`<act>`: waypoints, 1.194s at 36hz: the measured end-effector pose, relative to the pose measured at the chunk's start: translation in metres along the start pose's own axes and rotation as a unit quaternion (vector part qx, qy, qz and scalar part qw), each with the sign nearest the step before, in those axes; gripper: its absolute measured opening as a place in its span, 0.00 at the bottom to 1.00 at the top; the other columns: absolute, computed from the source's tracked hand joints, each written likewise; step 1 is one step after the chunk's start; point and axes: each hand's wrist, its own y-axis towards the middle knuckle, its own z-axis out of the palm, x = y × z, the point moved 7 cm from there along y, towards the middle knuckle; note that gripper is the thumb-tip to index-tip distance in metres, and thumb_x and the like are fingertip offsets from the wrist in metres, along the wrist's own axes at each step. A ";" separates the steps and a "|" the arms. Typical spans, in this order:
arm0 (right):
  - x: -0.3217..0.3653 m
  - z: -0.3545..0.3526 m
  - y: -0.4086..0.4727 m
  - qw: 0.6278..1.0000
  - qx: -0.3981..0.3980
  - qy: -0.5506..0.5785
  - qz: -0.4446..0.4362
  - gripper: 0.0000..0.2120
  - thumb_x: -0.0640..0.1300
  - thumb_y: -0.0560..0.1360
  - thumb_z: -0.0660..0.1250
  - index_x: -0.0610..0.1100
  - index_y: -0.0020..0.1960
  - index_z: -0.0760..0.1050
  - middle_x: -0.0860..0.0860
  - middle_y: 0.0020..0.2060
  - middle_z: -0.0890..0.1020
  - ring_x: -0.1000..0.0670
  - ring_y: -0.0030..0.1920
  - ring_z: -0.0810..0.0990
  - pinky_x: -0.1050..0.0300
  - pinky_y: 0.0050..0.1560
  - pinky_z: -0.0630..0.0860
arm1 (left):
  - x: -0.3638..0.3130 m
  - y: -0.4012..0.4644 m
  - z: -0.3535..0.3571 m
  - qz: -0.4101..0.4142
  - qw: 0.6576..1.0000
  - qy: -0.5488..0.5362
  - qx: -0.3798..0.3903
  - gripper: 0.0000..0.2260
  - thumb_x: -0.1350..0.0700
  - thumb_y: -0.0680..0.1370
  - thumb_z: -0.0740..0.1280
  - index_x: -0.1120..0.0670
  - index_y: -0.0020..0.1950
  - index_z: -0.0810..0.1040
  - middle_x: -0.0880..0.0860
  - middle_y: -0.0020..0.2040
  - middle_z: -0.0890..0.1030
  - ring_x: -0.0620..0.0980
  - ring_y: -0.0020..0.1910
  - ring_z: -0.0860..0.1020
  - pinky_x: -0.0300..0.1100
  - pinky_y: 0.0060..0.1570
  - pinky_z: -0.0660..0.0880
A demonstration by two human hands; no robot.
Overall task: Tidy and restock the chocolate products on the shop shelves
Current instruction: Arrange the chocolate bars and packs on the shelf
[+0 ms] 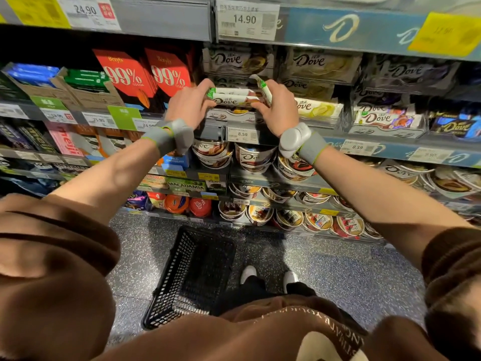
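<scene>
Nearest, a black wire basket [192,277] stands on the speckled floor just left of the person's shoes, within reach below the work area; its contents cannot be made out. Farther off, tubs of Dove chocolate [253,158] fill the lower shelves, stacked in rows with their faces outward.

At the middle shelf, both hands work on one stack of white Dove bars [234,99], which sits over its display tray [229,114] just above the 8.59 price tag [242,134]. The left hand [190,105] grips the left end of the stack, fingers curled over the top. The right hand [279,108] grips the right end and also pinches one bar tilted upright [265,91], probably to slot it onto the stack. Holding both ends keeps the bars square while they are aligned in the tray.

Right of the hands lie further Dove bars [318,108]. Far left, red 99% cocoa boxes [125,76] stand upright, labels forward.
</scene>
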 end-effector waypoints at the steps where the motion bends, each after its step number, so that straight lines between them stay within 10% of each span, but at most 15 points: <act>1: 0.000 0.000 -0.001 1.000 0.003 -0.002 -0.003 0.17 0.48 0.75 0.68 0.40 0.59 0.72 0.41 0.53 0.78 0.41 0.52 0.77 0.53 0.45 0.69 | -0.001 0.000 0.001 -0.002 1.000 0.001 0.004 0.14 0.55 0.80 0.63 0.55 0.65 0.68 0.62 0.47 0.82 0.64 0.45 0.78 0.52 0.39 0.72; 19: -0.005 -0.002 0.017 0.978 0.180 -0.107 -0.019 0.15 0.50 0.72 0.70 0.44 0.56 0.76 0.43 0.50 0.82 0.41 0.49 0.80 0.47 0.50 0.79 | 0.005 0.011 0.014 0.022 0.995 -0.024 0.089 0.16 0.51 0.81 0.60 0.60 0.64 0.64 0.66 0.43 0.79 0.65 0.42 0.77 0.49 0.35 0.66; 25: -0.008 0.000 0.017 0.982 0.177 -0.069 -0.020 0.14 0.47 0.76 0.67 0.41 0.58 0.74 0.43 0.52 0.80 0.43 0.51 0.80 0.58 0.44 0.71 | 0.006 0.011 0.016 0.020 0.997 -0.021 0.075 0.17 0.51 0.82 0.59 0.60 0.65 0.63 0.65 0.42 0.79 0.65 0.41 0.78 0.49 0.35 0.67; 43: -0.010 0.008 0.012 0.979 0.136 -0.139 -0.055 0.17 0.50 0.79 0.62 0.43 0.63 0.66 0.37 0.52 0.79 0.34 0.51 0.77 0.46 0.44 0.73 | 0.003 0.011 0.015 0.023 0.995 0.057 0.084 0.15 0.49 0.83 0.54 0.56 0.65 0.61 0.66 0.44 0.79 0.64 0.41 0.77 0.48 0.34 0.67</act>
